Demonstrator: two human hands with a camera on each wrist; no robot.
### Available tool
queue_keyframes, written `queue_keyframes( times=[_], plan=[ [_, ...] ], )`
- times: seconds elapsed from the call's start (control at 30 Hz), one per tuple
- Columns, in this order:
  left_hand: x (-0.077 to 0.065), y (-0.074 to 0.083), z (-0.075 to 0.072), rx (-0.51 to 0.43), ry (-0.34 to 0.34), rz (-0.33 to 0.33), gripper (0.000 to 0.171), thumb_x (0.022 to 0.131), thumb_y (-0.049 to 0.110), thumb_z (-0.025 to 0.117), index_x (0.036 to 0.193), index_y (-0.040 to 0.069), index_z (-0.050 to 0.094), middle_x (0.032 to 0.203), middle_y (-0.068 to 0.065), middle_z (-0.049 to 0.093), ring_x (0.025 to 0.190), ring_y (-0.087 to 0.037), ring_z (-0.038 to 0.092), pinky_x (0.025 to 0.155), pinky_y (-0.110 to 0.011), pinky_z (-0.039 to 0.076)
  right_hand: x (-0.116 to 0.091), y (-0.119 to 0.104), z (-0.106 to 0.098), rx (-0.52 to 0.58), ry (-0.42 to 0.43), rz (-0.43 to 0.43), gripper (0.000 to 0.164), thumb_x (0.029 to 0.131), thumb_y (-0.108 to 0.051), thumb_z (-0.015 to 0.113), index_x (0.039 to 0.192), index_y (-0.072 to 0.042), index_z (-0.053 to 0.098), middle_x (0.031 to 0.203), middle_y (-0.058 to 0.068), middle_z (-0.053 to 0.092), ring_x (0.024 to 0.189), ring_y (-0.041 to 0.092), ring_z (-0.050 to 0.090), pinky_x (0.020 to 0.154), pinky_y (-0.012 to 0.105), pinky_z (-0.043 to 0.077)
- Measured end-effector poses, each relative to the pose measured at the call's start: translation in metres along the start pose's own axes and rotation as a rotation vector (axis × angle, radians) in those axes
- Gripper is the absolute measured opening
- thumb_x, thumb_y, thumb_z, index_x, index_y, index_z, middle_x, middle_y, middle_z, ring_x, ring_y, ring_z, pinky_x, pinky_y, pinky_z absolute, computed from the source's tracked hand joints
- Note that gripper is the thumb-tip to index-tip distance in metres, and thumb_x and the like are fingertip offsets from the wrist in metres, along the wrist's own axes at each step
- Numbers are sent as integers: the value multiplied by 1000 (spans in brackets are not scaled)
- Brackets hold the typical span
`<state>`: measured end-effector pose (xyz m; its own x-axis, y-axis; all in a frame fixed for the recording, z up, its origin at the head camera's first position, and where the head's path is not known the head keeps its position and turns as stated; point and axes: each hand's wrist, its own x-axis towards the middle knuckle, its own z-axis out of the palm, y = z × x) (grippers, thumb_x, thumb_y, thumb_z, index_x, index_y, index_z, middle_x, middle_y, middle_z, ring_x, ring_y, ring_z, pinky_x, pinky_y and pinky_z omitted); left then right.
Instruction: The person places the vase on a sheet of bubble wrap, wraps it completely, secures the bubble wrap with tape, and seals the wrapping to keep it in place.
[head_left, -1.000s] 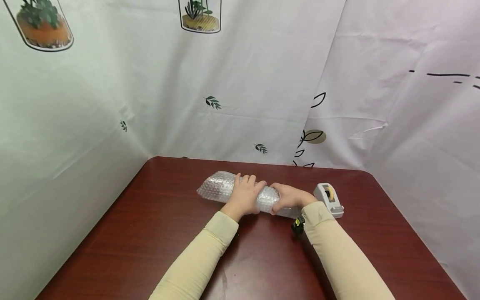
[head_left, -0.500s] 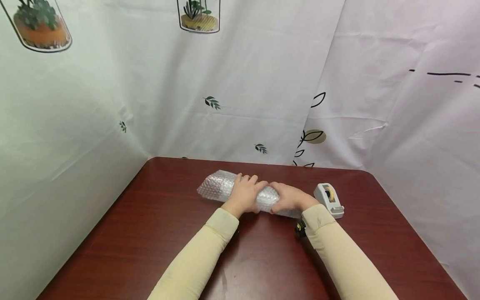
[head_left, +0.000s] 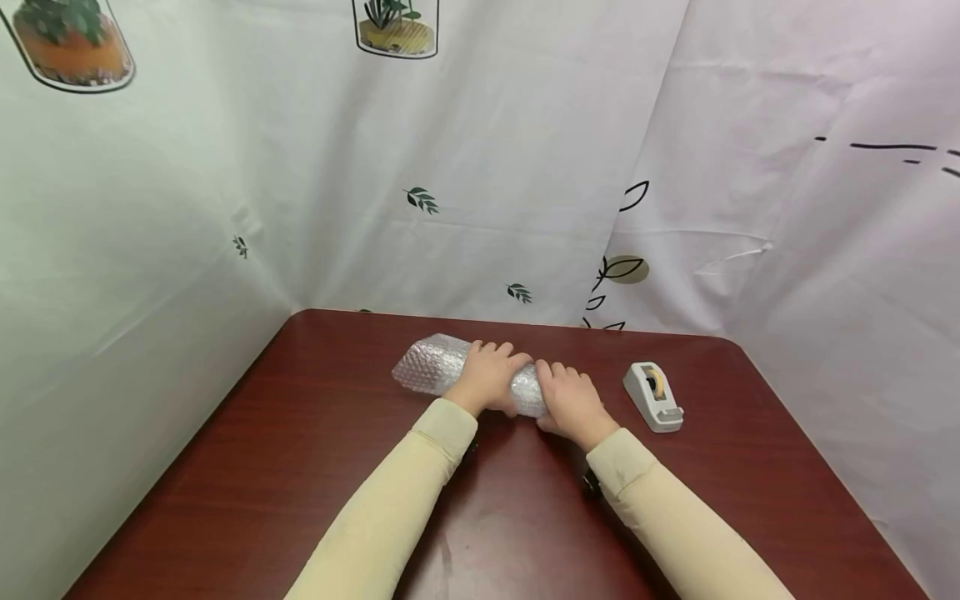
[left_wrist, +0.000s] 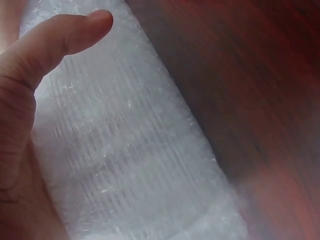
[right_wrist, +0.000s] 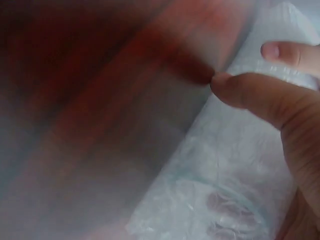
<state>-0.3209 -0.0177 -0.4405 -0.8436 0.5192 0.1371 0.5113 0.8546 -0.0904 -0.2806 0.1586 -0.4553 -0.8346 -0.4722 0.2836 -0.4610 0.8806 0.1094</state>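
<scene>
A roll of clear bubble wrap point(head_left: 431, 365) lies slantwise on the far part of the table, its flattened left end sticking out. My left hand point(head_left: 489, 377) grips it from above near the middle, thumb along the near side. Just to the right, my right hand point(head_left: 573, 404) clasps the roll's right part and hides that end. The left wrist view shows the thumb point(left_wrist: 60, 42) over the bubbly wrap point(left_wrist: 125, 135). In the right wrist view, a curved edge shows through the wrap point(right_wrist: 240, 135) at the bottom, below the right thumb point(right_wrist: 260, 92).
A white tape dispenser point(head_left: 654, 398) with a yellowish roll stands on the dark red wooden table point(head_left: 225, 467), right of the right hand. White printed cloth point(head_left: 480, 150) hangs close behind the table and along both sides.
My right hand has turned and shifted left over the roll, its fingers now across the top; the right forearm has moved away from the tape dispenser. The left hand keeps its hold.
</scene>
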Motion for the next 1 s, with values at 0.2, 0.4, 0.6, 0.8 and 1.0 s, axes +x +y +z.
queue_keyframes(
  times=[0.2,0.4,0.6,0.8,1.0],
  plan=[
    [-1,-5,-3,6,-24,2,90,63,51,89,143,31,53,130,-5,58,120,-30,55,108,-55,35,14,6,-4,75,-98,-22,81,62,-31,87,127,1,50,102,17,63,86,35,65,75,49,56],
    [-3,-5,-1,1,-2,18,89,65,52,87,143,28,51,129,-7,57,123,-31,53,109,-56,34,22,16,-6,145,-181,-36,76,60,-30,83,123,0,53,99,13,65,80,27,65,72,46,55],
    [-6,0,2,-7,15,27,88,65,53,87,143,27,52,132,-7,56,124,-30,53,109,-56,33,28,24,-7,211,-288,-18,77,60,-30,82,125,-2,52,100,9,67,82,23,64,76,44,54],
    [-10,1,2,1,47,50,89,64,58,88,140,27,54,130,-4,56,119,-28,55,104,-51,38,34,31,-6,353,-413,17,79,57,-32,84,125,-7,54,100,3,67,84,17,62,78,38,53],
    [-13,3,4,15,90,62,89,60,61,88,136,28,57,125,-2,57,115,-26,56,100,-47,38,38,36,-5,473,-511,69,81,54,-31,83,126,-8,54,104,2,64,89,17,59,80,37,51]
  ],
)
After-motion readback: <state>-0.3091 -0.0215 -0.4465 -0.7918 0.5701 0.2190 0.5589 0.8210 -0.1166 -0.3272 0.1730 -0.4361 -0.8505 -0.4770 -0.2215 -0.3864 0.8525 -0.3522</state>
